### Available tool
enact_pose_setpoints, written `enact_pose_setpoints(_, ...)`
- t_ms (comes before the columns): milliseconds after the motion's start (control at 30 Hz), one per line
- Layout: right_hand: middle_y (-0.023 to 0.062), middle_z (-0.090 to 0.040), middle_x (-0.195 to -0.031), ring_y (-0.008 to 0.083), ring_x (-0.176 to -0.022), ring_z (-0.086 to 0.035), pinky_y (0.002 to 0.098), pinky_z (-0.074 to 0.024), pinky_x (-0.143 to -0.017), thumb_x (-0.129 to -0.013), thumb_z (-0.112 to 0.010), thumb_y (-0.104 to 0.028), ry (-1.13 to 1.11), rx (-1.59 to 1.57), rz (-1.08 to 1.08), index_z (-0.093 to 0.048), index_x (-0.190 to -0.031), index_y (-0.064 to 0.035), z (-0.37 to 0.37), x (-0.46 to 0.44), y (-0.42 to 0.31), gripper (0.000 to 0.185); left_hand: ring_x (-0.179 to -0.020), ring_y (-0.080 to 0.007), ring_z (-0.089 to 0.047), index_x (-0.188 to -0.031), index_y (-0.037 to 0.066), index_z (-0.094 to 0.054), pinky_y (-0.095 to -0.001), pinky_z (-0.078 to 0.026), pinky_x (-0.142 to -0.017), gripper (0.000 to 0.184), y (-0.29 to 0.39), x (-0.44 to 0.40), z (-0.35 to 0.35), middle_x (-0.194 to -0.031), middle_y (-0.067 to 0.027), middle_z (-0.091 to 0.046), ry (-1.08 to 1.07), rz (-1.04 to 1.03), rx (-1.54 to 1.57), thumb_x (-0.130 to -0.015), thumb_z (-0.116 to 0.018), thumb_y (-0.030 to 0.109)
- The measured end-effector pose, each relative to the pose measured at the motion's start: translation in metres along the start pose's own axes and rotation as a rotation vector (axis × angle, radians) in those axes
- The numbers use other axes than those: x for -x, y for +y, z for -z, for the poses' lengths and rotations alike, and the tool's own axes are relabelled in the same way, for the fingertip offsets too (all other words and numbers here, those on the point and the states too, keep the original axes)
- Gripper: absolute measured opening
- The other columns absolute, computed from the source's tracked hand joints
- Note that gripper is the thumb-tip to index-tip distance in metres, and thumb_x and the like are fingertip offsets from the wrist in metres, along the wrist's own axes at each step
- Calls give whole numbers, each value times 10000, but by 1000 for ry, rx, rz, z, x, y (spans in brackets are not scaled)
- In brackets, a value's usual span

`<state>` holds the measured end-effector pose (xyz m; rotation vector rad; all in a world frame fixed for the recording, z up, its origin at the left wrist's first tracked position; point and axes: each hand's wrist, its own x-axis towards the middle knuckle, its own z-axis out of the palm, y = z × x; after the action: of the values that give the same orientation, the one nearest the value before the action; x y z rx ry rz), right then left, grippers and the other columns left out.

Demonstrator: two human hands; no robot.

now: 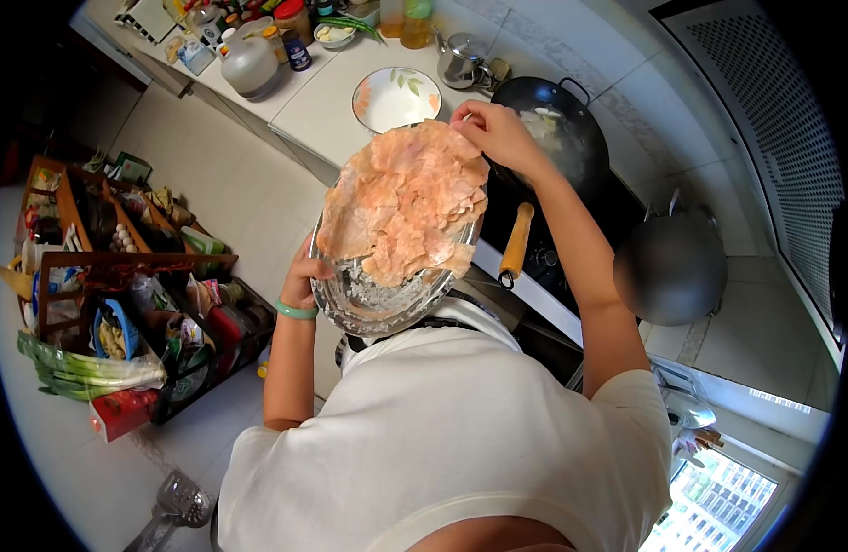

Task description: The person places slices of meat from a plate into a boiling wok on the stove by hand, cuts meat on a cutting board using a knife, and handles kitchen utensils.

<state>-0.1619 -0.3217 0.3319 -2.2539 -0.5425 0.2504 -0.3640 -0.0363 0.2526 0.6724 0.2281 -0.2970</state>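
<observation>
My left hand (pixel 302 276), with a green bangle at the wrist, grips the near left rim of a round metal plate (pixel 373 308). The plate is tilted, and its bare part is smeared with white powder or paste. Thin, pale pink slices of what looks like raw meat (pixel 410 198) overlap across most of it. At the far right edge of these slices, my right hand (pixel 491 133) has its fingers pinched together on a slice; the fingertips are partly hidden. Just beyond that hand, a black wok (pixel 585 152) holds steaming liquid with pale pieces in it.
A patterned white bowl (pixel 396 99) and a metal teapot (pixel 463 63) stand on the counter behind the plate. A wooden handle (pixel 518 241) juts out over the stove. To the right hangs a dark pan (pixel 672 267). A loaded vegetable rack (pixel 134 267) stands on the left.
</observation>
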Motion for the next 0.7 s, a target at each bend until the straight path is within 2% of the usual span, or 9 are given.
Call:
enact_pose_setpoints(133,61,-626,-684,153,-612,-581,295,-447,-591,-841,-636,-197,76,162,33,-648,-922,-52,48,14,8,167,-1197,-305,-523,-1377,-60,-351,-390,-406,-1047,893,-6,-1,3,-1300,-180,-512,11,-34,6,-495,-478,-12)
enact_pose_setpoints(200,1,-582,-693,58,-627,-500,225,-400,-566,-886,-608,-167,87,153,65,-622,-900,-10,78,23,26,159,-1198,-308,-523,-1378,-63,-349,-392,-406,-1049,888,-8,0,4,-1305,-181,-509,4,-33,-5,-501,-479,-10)
enact_pose_setpoints(267,72,-629,-716,151,-636,-576,293,-453,-604,-852,-628,-195,68,173,-18,-646,-919,-29,107,30,63,180,-1189,-314,-529,-1379,-63,-349,-393,-407,-1049,884,-11,1,4,-1302,-183,-513,39,-66,7,-507,-481,-6)
enact_pose_setpoints(333,64,-622,-699,141,-634,-570,292,-452,-602,-844,-638,-194,64,152,-42,-646,-903,-19,130,39,110,185,-1180,-319,-534,-1379,-63,-353,-396,-419,-1038,870,-13,4,7,-1297,-185,-518,50,-63,-9,-521,-483,-5)
enact_pose_setpoints(400,58,-613,-689,121,-635,-557,283,-445,-596,-828,-653,-189,41,189,-215,-650,-896,-24,147,47,152,178,-1171,-320,-539,-1376,-64,-357,-404,-437,-1021,848,-15,6,13,-1295,-188,-518,119,-96,-50,-539,-480,-8)
enact_pose_setpoints(433,97,-636,-707,185,-674,-611,318,-472,-625,-797,-670,-169,58,230,-241,-653,-894,-21,152,50,176,178,-1154,-323,-549,-1370,-66,-364,-409,-456,-999,825,-15,8,17,-1285,-187,-523,141,-112,-54,-554,-472,-12)
enact_pose_setpoints(567,122,-656,-783,220,-713,-625,329,-480,-637,-770,-679,-98,33,547,-283,-651,-922,-29,152,66,252,170,-1136,-325,-559,-1362,-73,-368,-404,-470,-981,809,-16,9,13,-1272,-190,-528,172,-143,-80,-562,-468,-12)
enact_pose_setpoints(633,205,-661,-870,343,-848,-646,393,-503,-751,-708,-688,-59,51,661,-410,-644,-975,-31,142,67,275,272,-1138,-324,-558,-1361,-73,-371,-406,-468,-983,808,-17,9,12,-1274,-193,-527,154,-143,-64,-562,-468,-11)
enact_pose_setpoints(700,216,-660,-902,362,-890,-639,407,-503,-777,-706,-684,-56,72,695,-472,-637,-991,-28,127,62,285,290,-1140,-323,-557,-1360,-73,-373,-407,-467,-985,807,-17,9,13,-1275,-195,-526,140,-143,-48,-562,-468,-11)
